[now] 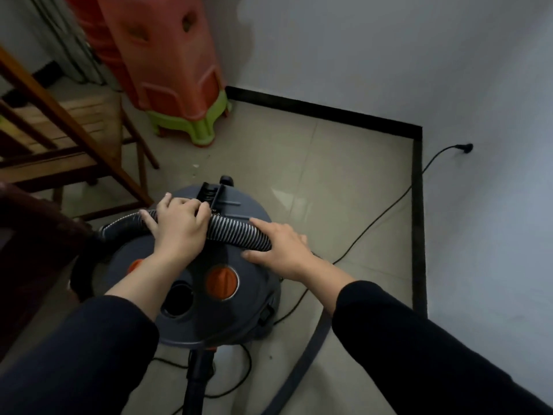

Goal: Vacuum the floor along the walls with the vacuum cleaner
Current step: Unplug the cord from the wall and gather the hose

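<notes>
A round grey canister vacuum cleaner (191, 313) with orange caps stands on the tiled floor right below me. Its ribbed grey hose (236, 232) lies across the lid. My left hand (178, 224) grips the hose near the black handle (212, 193) on the lid. My right hand (281, 245) holds the hose further right, fingers wrapped over it and thumb on the lid. A smooth stretch of the hose (311, 351) curves over the floor at lower right. A black tube (199, 375) leaves the vacuum's near side.
The power cord (386, 211) runs across the floor to a plug (465, 148) in the right wall. A black skirting (417, 205) lines the white walls. Stacked orange and green plastic stools (179, 94) fill the far corner. A wooden chair (68, 145) stands left.
</notes>
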`<state>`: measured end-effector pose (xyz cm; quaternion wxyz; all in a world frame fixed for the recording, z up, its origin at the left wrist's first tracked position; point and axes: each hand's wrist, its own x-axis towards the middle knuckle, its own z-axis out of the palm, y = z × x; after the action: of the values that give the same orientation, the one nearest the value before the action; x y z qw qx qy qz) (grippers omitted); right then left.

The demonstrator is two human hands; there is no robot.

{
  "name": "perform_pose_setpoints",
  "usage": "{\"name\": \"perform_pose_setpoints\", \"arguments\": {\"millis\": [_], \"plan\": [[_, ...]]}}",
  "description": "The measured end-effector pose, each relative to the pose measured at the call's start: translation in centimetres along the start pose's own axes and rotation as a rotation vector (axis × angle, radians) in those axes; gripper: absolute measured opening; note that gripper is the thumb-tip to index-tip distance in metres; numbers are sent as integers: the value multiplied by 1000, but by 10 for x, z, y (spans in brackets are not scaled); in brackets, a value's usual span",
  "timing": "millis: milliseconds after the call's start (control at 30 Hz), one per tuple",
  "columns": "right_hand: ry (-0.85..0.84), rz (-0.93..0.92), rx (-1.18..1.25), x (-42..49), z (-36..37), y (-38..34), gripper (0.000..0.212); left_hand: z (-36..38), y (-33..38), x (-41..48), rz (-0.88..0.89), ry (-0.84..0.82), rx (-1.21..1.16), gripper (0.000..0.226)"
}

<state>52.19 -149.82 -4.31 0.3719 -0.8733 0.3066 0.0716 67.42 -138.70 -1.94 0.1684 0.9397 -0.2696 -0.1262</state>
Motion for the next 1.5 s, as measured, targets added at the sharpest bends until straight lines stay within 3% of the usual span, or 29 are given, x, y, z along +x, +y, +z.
{"name": "perform_pose_setpoints", "arguments": {"millis": [300,533,733,1067,1367,1500], "plan": [[-49,39,147,-1,-13,6,86,-2,7,2,23,-1,49,37],[25,63,56,-2,-46,38,69,35,74,8,188,9,31,29],[61,177,-124,4,-141,143,61,116,204,24,278,-113,-87,32],[-9,457,-248,53,-302,351,54,247,427,58,126,-399,-191,27],[-5,559,-459,141,-388,482,38,356,554,156,272,-571,-192,34],[-14,563,-654,190,-414,549,49,420,596,203,256,-646,-294,30]]}}
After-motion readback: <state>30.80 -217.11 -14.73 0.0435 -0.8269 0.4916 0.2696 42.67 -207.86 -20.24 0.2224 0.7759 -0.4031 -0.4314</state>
